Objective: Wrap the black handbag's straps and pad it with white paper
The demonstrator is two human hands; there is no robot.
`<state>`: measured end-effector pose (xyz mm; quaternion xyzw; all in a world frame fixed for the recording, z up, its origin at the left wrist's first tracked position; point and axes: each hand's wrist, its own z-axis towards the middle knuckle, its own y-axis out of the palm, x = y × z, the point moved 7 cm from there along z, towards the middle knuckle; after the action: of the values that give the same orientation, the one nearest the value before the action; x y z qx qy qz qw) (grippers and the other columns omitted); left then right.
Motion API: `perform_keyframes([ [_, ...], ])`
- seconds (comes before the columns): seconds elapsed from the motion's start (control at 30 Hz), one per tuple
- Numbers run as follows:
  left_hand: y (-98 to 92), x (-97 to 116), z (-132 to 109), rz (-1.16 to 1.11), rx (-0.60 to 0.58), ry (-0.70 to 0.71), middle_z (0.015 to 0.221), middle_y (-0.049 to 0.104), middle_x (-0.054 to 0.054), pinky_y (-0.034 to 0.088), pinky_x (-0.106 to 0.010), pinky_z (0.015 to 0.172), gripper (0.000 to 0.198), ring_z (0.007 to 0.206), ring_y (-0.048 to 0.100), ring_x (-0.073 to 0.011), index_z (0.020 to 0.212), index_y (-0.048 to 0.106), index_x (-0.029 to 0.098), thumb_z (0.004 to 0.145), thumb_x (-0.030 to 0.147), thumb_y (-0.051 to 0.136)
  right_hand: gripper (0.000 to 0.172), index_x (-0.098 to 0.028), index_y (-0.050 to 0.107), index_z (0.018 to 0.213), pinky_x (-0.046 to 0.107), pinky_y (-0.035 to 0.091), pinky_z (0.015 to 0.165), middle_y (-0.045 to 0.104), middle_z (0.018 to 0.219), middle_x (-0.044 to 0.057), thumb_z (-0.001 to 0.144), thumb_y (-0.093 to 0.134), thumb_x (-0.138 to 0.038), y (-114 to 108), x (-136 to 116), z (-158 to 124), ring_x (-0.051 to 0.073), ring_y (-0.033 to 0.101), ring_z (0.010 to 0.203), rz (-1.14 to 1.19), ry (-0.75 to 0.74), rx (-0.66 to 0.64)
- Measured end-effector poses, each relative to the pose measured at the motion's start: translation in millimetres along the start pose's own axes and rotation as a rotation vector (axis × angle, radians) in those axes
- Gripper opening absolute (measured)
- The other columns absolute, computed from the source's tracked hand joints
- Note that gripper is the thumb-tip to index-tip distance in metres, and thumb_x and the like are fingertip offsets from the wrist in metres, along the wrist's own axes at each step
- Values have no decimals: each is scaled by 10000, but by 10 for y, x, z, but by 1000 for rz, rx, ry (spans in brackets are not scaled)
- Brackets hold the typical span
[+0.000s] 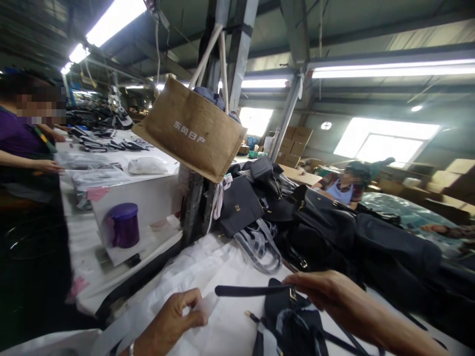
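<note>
My left hand [174, 319] is at the bottom centre, fingers pinched on a thin clear plastic wrapper [206, 304] over the white sheet [208, 267]. My right hand [326, 294] reaches in from the right and grips the dark strap [248, 290] of a navy bag [289, 324] with a small gold buckle that lies in front of me. Part of the bag runs off the bottom edge.
A pile of dark bags [315, 222] fills the table behind. A brown jute tote [191, 131] hangs from a post [237, 54]. A purple jar [124, 225] stands on a white bench at left, where a person in purple [22, 143] works. Another person [343, 185] sits far right.
</note>
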<state>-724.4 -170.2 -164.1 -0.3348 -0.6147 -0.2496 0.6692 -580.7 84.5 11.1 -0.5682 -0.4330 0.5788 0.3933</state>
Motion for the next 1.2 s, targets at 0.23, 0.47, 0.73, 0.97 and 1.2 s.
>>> perform_keyframes([
  [0.23,46,96,7,8,-35,23,659,471,46,336,-248,656,309,684,436,-139,668,547,168,778,401,718,330,-310,654,1185,200,433,627,729,919,14,978,400,-271,56,-157,12,139,670,722,-30,-54,-63],
  [0.47,72,192,-19,56,-79,13,646,486,52,333,-240,659,262,674,450,-131,659,557,166,782,349,698,346,-317,641,1190,216,427,661,733,900,21,975,399,-195,75,-210,-1,155,682,750,-135,-83,-110],
  [0.73,256,281,7,83,-217,-38,699,640,10,392,-239,677,205,696,556,-155,768,669,167,867,323,579,339,-288,656,1187,231,421,684,736,898,53,990,388,-223,117,-274,134,168,689,801,-217,-149,-206],
  [0.97,484,151,53,88,-220,-77,657,531,14,334,-245,602,448,645,447,-140,693,612,161,918,521,472,288,-255,643,1168,258,370,572,746,835,69,966,443,-301,489,-470,314,209,704,749,-314,-180,-304],
  [1.2,544,152,-5,197,-197,-94,712,550,15,376,-258,661,452,697,494,-162,751,585,195,934,559,388,244,-217,660,1044,258,311,519,733,788,71,950,448,-292,627,-357,337,213,698,691,-361,-143,-333],
])
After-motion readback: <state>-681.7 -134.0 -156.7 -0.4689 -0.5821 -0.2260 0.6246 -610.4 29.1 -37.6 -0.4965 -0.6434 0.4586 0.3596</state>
